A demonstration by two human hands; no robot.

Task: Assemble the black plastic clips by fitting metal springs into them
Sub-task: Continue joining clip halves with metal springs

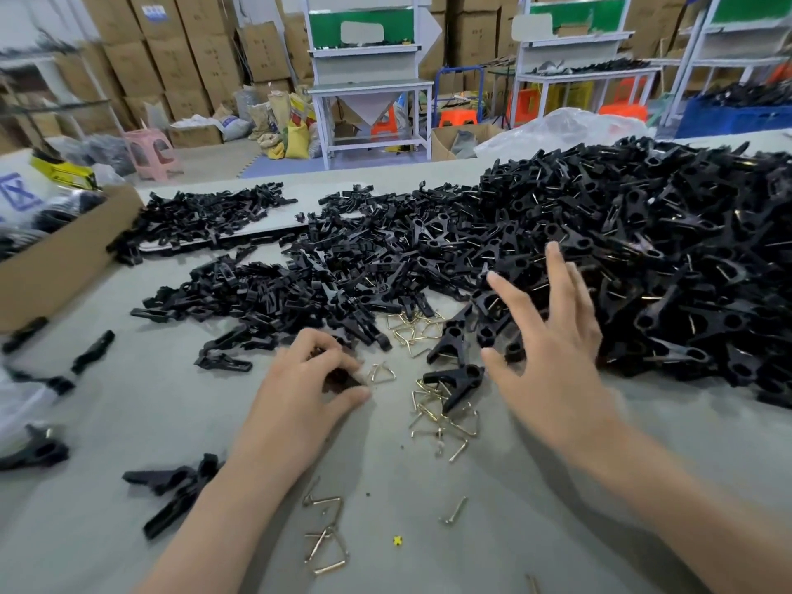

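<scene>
While loose springs (pixel 325 535) lie nearest at 6 o'clock on the grey surface (pixel 128 422), the left hand (pixel 306 390) curls round a dark piece (too blurred to name); at 2 o'clock the right hand (pixel 553 349) hovers, fingers spread wide, over the heaped clips (pixel 668 259).

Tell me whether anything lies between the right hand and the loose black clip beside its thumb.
Nothing visible does. The right hand, fingers spread, has its thumb right next to the black clip; the metal springs lie nearer the person.
</scene>
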